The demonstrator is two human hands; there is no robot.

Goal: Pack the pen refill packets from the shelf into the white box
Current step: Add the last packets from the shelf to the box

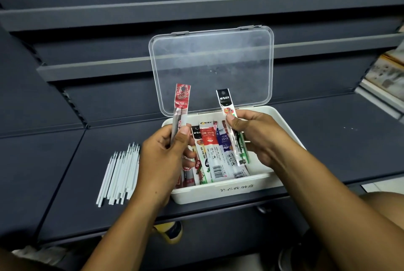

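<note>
I'm well into it, I'd judge: the white box sits on the dark shelf, its clear lid open, several packets already lying inside. My left hand pinches a red-topped packet and my right hand a black-topped packet, both above the box. Loose white refills (no packets that I can see) lie beside it.

A clear, glossy plastic lid tops the matt white plastic box of shiny film-wrapped refill packets on the smooth, matt dark-grey shelf.
</note>
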